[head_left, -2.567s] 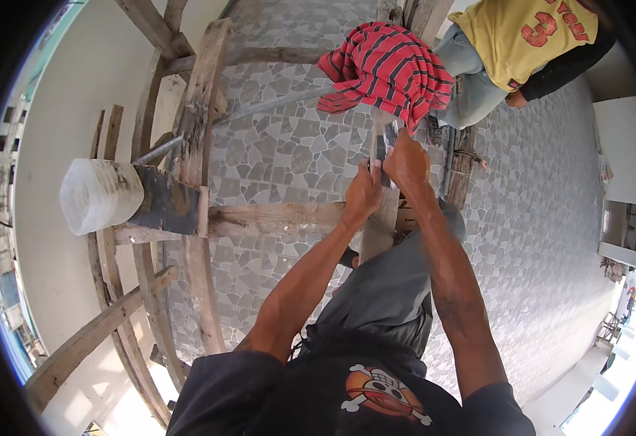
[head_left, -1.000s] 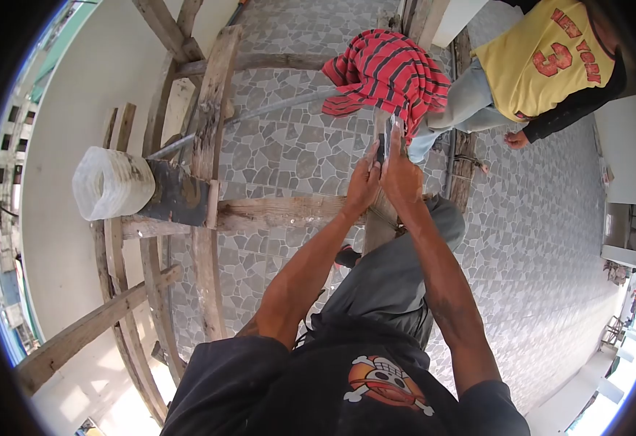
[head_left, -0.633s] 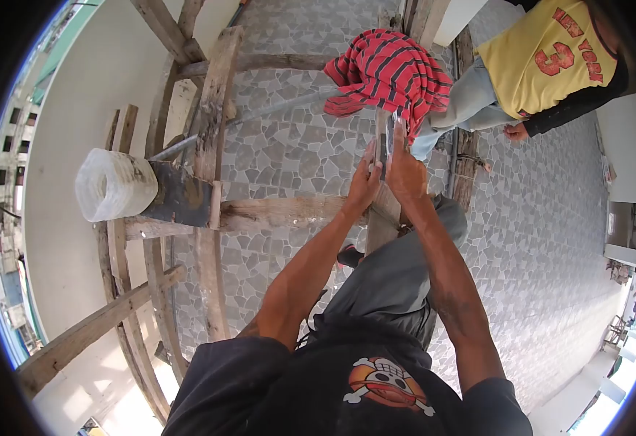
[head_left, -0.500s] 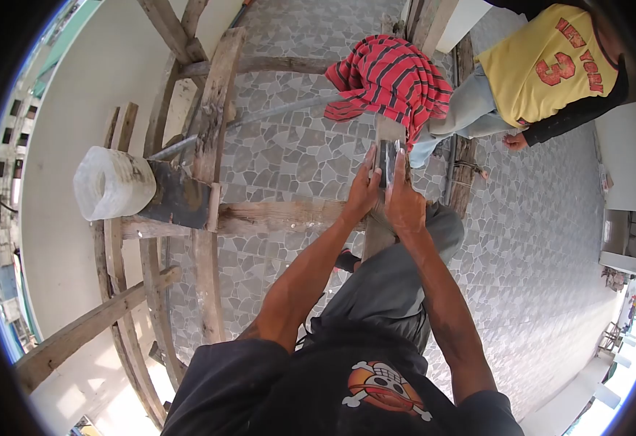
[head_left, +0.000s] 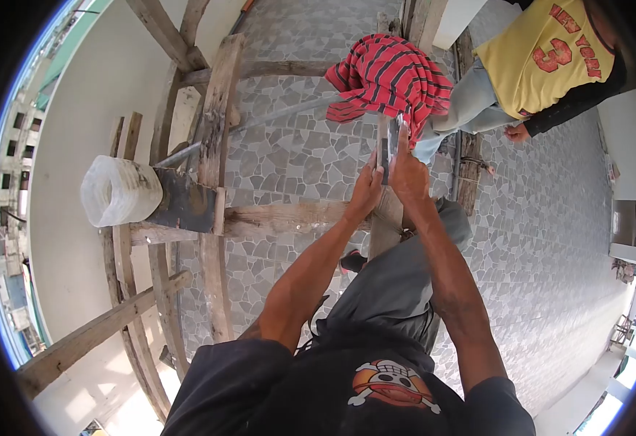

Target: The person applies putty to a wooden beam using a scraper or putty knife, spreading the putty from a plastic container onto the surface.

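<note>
My left hand (head_left: pixel 365 190) grips the near left side of a narrow dark flat block (head_left: pixel 384 149) lying along a wooden beam. My right hand (head_left: pixel 409 176) is closed on a shiny flat metal piece (head_left: pixel 393 132) at the block's right side, index finger stretched along it. Part of the piece is hidden under the fingers, and its exact kind cannot be made out. Just beyond my fingertips, a red and black striped cloth (head_left: pixel 394 76) is draped over the beam's far part. Both hands are above the beam (head_left: pixel 385 221), in front of my knee.
On the left, a cut translucent plastic container (head_left: pixel 120 190) rests by a dark board (head_left: pixel 183 202) on the wooden scaffold (head_left: pixel 220 109). A co-worker in a yellow shirt (head_left: pixel 550 62) is at the far right. Below lies a grey stone-patterned floor (head_left: pixel 296 156); a pale wall (head_left: pixel 63 218) stands left.
My right hand has slid forward along the block with the metal piece, toward the striped cloth. My left hand stays near the block's near end. The view has shifted slightly.
</note>
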Demonstrator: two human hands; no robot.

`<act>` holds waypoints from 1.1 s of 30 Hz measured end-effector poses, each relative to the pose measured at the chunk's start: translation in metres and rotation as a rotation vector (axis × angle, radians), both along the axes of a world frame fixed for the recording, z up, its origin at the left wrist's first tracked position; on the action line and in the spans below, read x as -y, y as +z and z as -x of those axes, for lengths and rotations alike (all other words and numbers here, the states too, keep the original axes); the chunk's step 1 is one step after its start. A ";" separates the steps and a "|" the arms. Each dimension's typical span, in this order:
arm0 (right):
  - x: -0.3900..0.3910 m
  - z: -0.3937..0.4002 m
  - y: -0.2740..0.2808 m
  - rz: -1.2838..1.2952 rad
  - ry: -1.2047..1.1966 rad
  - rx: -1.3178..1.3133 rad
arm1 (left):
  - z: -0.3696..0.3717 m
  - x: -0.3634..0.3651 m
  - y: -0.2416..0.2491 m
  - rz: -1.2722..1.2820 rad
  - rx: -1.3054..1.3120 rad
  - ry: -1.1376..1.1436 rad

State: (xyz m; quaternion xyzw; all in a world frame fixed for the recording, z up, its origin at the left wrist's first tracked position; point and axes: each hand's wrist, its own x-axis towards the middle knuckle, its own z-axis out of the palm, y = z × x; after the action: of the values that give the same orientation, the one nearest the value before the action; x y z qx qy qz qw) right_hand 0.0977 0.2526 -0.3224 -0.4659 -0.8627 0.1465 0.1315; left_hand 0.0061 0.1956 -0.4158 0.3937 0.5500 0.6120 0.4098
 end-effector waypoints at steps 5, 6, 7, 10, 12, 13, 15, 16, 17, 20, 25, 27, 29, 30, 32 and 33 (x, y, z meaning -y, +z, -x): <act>0.025 -0.016 -0.016 -0.291 0.042 -0.044 | 0.001 -0.007 -0.021 0.011 -0.049 0.004; 0.024 -0.015 -0.014 -0.254 0.033 -0.035 | 0.001 -0.008 -0.017 -0.001 -0.058 0.009; 0.022 -0.014 -0.015 -0.218 0.024 -0.026 | -0.001 -0.006 -0.015 -0.008 -0.039 0.015; -0.008 0.004 -0.004 -0.051 0.020 -0.004 | -0.001 0.000 -0.007 -0.012 0.017 -0.002; -0.005 0.009 0.007 -0.004 -0.001 0.066 | 0.000 -0.002 -0.005 -0.010 0.092 -0.011; 0.007 0.003 0.006 0.009 -0.008 0.073 | 0.001 -0.002 -0.008 -0.023 0.047 -0.013; 0.025 -0.008 -0.001 -0.063 -0.008 0.052 | 0.003 -0.006 -0.014 -0.053 -0.033 -0.008; 0.033 -0.014 -0.006 -0.144 0.003 0.019 | 0.003 -0.008 -0.013 -0.039 -0.047 0.003; 0.033 -0.017 -0.013 -0.155 0.014 0.007 | 0.003 -0.008 -0.014 -0.019 -0.061 0.011; 0.009 -0.004 -0.006 -0.054 0.020 0.033 | -0.001 -0.002 -0.013 -0.016 0.118 -0.007; 0.013 -0.005 -0.012 -0.177 0.022 0.016 | 0.002 -0.003 -0.013 -0.010 0.073 -0.007; 0.028 -0.012 -0.016 -0.279 0.030 0.027 | 0.002 -0.006 -0.016 -0.027 -0.018 0.011; 0.017 -0.008 -0.014 -0.204 0.039 0.040 | 0.000 -0.003 -0.015 -0.023 0.056 -0.009; 0.007 -0.003 -0.011 -0.149 0.036 0.050 | 0.001 -0.002 -0.009 -0.024 0.084 -0.026; -0.011 0.007 -0.005 -0.062 0.031 0.082 | 0.000 0.001 0.001 0.015 0.051 -0.027; -0.017 0.012 -0.002 -0.035 0.034 0.102 | 0.003 0.000 0.005 0.029 0.034 -0.021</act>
State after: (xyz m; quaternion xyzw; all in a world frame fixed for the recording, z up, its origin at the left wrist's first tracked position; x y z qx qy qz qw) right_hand 0.0858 0.2691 -0.3243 -0.4558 -0.8784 0.1095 0.0928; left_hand 0.0027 0.1953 -0.4107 0.3831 0.5477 0.6063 0.4310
